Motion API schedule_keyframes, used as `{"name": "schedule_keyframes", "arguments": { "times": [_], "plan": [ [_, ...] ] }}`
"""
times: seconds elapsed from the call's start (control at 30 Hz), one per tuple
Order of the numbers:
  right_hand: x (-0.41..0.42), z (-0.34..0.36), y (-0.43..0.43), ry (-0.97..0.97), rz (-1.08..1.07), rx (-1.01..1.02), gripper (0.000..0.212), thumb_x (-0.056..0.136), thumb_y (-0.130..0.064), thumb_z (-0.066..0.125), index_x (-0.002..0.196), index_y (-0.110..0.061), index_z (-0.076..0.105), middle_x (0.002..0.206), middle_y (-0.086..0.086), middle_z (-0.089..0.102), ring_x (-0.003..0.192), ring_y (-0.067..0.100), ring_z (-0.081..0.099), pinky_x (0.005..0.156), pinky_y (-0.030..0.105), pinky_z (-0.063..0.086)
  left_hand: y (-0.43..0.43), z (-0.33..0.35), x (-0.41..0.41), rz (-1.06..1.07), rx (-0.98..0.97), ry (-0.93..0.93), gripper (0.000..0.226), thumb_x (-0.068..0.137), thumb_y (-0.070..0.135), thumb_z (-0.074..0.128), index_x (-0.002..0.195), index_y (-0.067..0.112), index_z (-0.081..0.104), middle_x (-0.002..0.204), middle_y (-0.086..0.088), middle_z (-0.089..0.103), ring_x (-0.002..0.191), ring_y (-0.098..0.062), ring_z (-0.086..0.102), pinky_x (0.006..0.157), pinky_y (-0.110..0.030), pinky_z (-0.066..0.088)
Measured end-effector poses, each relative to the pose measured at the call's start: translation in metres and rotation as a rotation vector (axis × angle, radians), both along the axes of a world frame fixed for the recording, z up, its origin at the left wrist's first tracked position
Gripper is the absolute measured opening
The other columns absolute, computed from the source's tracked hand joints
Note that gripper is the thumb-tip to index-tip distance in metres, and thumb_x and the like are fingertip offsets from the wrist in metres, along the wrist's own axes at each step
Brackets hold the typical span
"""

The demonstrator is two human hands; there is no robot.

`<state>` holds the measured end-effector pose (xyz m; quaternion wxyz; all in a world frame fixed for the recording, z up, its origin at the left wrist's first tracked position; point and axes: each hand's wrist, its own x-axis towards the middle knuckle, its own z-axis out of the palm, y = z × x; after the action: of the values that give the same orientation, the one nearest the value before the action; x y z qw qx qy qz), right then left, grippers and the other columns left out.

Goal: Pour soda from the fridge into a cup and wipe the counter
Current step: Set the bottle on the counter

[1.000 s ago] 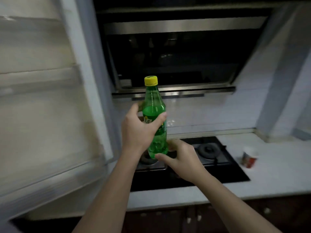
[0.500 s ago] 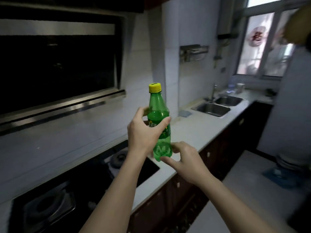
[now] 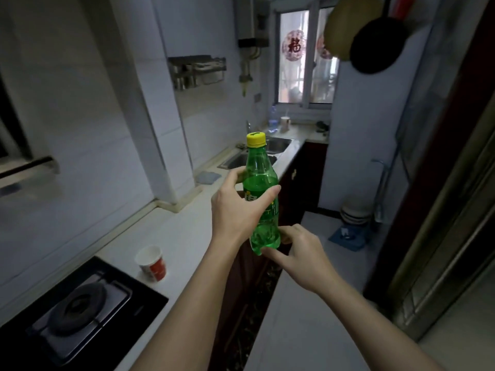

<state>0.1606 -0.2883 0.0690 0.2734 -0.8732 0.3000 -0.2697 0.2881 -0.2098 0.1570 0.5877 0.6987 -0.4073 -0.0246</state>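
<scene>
Your soda bottle is up in the air right in front of you, upright, with the yellow cap on. Your left hand is wrapped round its middle: thumb lying across the label on the near side, fingers curled round the far side. Your right hand sits just under and to the right of the left one, at the bottle's base. Its thumb tip is on the bottom edge and the other fingers are curled in against the base, so both hands have hold of it.

Down and to the left of your left forearm, a paper cup, white with red on it, stands upright on the white counter. It's just beside the corner of the black gas stove.

Past your left hand, further along the counter, a blue-grey cloth lies flat near the wall. Right behind the bottle there's a steel double sink.

Well beyond both hands is a window, and high up over your right hand a dark pan hangs on the wall. Below your right hand it's pale floor, with a blue mat further back.
</scene>
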Motion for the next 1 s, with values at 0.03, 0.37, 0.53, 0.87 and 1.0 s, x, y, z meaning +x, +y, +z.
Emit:
{"name": "schedule_keyframes", "arguments": {
  "times": [0.03,0.37,0.53,0.87,1.0],
  "plan": [
    [0.002,-0.003,-0.011,0.003,-0.012,0.005,0.043,0.081,-0.061,0.065,0.112,-0.032,0.067,0.094,-0.013,0.056,0.09,0.003,0.054,0.081,0.031,0.049,-0.012,-0.002,0.003,-0.018,0.006,0.003,0.052,0.07,0.049,0.083,0.115,0.034,0.062,0.101,0.022,0.068,0.089,0.004,0.064,0.082,-0.029,0.056],
    [0.082,-0.014,-0.127,0.03,-0.089,0.022,0.042,0.079,-0.066,0.06,0.105,-0.035,0.067,0.093,-0.01,0.056,0.089,0.003,0.055,0.08,0.033,0.051,-0.141,-0.017,0.092,-0.123,0.021,0.003,0.052,0.07,0.05,0.083,0.114,0.035,0.06,0.101,0.019,0.069,0.091,0.003,0.064,0.084,-0.03,0.056],
    [0.151,-0.006,-0.186,0.033,-0.1,0.027,0.041,0.081,-0.062,0.064,0.107,-0.031,0.068,0.092,-0.008,0.056,0.088,0.005,0.055,0.08,0.033,0.05,-0.2,-0.011,0.162,-0.148,0.028,-0.007,0.047,0.072,0.048,0.083,0.11,0.038,0.059,0.095,0.024,0.066,0.086,0.02,0.056,0.07,-0.004,0.044],
    [0.266,-0.024,-0.277,0.058,-0.054,0.031,0.047,0.08,-0.063,0.065,0.111,-0.028,0.067,0.093,-0.01,0.054,0.088,0.003,0.053,0.077,0.027,0.048,-0.284,-0.027,0.274,-0.108,0.044,0.028,0.05,0.071,0.045,0.083,0.113,0.034,0.059,0.092,0.027,0.063,0.083,0.024,0.053,0.064,0.0,0.041],
    [0.303,-0.04,-0.313,0.086,0.004,0.031,0.048,0.079,-0.062,0.068,0.111,-0.025,0.067,0.093,-0.007,0.056,0.089,0.007,0.054,0.073,0.023,0.042,-0.308,-0.043,0.305,-0.048,0.059,0.04,0.05,0.071,0.044,0.084,0.112,0.037,0.056,0.093,0.03,0.061,0.083,0.026,0.052,0.065,0.002,0.039]
  ]
}}
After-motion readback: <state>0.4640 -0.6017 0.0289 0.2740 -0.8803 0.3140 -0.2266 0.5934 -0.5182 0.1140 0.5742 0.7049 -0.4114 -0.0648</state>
